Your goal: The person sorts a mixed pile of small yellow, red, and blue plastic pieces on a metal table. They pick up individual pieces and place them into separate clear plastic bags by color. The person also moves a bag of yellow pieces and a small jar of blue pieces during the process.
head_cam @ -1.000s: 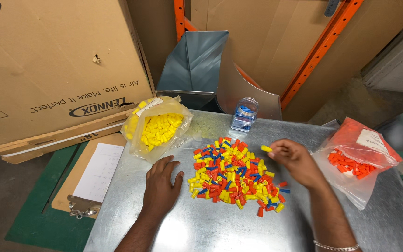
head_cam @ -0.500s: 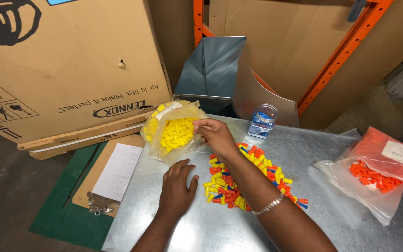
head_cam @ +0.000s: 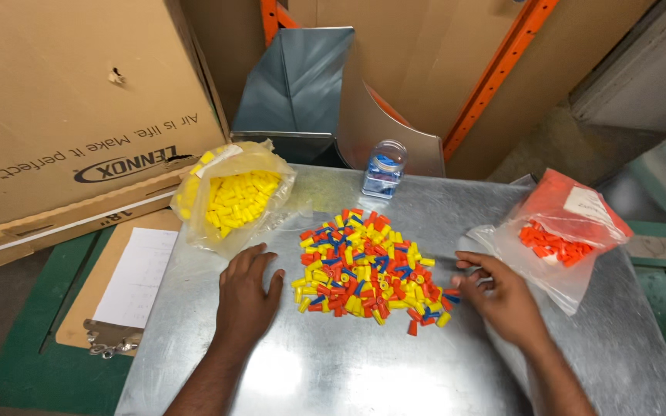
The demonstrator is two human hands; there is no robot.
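My right hand sits at the right edge of the mixed pile of wire connectors, fingers loosely spread, pinching nothing yet. I'd pick one orange piece cleanly. My left hand rests flat, left of the pile, steadying me.

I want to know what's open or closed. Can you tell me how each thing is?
Yellow bag: open, lying down, part full.
Orange bag: open, lying down.
Mixed pile: loose, unsorted.
Small jar: upright, lid on.
Left hand: flat, empty.
Right hand: at the pile's edge.
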